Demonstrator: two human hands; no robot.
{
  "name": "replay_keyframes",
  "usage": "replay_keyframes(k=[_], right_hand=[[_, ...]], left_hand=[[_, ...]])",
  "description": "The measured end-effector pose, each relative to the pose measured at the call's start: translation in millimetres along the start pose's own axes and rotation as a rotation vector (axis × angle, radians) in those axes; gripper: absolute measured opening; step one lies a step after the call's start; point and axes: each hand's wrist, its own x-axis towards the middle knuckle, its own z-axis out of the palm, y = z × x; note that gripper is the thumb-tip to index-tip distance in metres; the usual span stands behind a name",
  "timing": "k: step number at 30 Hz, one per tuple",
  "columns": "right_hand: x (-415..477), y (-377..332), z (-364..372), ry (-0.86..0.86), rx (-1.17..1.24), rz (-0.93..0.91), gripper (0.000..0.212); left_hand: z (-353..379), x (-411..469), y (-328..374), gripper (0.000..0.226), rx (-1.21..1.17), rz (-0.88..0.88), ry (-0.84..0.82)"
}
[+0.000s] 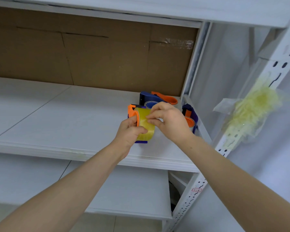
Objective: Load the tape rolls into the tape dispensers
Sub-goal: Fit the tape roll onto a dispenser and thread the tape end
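Head view, white shelf unit. Your left hand [131,131] grips the roll [145,124], a yellow translucent tape roll: the thumb lies curled across its lower face and the other fingers wrap round its left side, against the orange hub. The roll sits on that hub in the dispenser [131,110], an orange and blue frame of which only the top left corner and a blue edge below the roll show. Roll and dispenser are held just above the front right part of the shelf [57,118]; whether the blue edge touches the board cannot be told.

Your right hand [169,121] comes in from the right, with thumb and forefinger drawn narrow and pinched on the roll's outer wrap near its upper right. The remaining fingers are curled loosely behind them.

Behind your hands, a second dispenser [157,97] lies on the shelf, blue with an orange handle, with a clear roll partly visible inside it. A third dispenser [191,116], also blue and orange, stands just right of your right hand, near the shelf's right rail.

A cardboard sheet [90,56] lines the back of the bay. On the slotted post [282,64] at right hangs a pale yellow-green duster [253,111] in a clear wrapper. A lower shelf [124,190] shows beneath your forearms.
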Motion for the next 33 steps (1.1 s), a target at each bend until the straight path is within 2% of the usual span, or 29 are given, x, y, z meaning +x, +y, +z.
replay_keyframes(k=[6, 9, 12, 16, 18, 21, 25, 29, 33], right_hand=[[10.6, -17.1, -19.8, -0.314, -0.358, -0.068, 0.023], [17.1, -22.6, -25.4, -0.415, -0.547, -0.156, 0.028], [18.2, -24.1, -29.6, -0.477, -0.628, -0.182, 0.032], [16.7, -22.9, -29.7, -0.473, -0.576, -0.153, 0.027], [14.8, -19.3, -28.4, -0.452, -0.403, -0.072, 0.024], [14.0, -12.0, -27.8, -0.483, -0.174, 0.026, 0.040], [13.1, -7.2, -23.7, -0.436, -0.252, 0.007, 0.026], [8.1, -9.1, -17.5, -0.408, -0.385, -0.050, 0.024], [10.5, -8.5, -17.2, -0.412, -0.406, -0.063, 0.021]], left_hand=[[1.6, -2.3, -5.3, 0.037, 0.037, -0.004, -0.021], [5.3, -2.3, -7.3, 0.036, 0.042, -0.008, -0.041], [6.3, 0.1, -9.8, 0.034, 0.046, -0.014, -0.053], [4.4, 2.7, -14.3, 0.029, 0.043, -0.044, -0.047], [3.1, 2.7, -16.6, 0.030, 0.030, -0.053, -0.043], [0.7, 2.8, -16.1, 0.026, 0.006, -0.048, -0.037], [-0.7, 4.8, -15.1, 0.031, 0.018, -0.057, -0.037], [-1.4, 5.0, -16.1, 0.030, 0.008, -0.059, -0.020], [-3.0, 4.7, -14.7, 0.034, 0.014, -0.064, 0.001]])
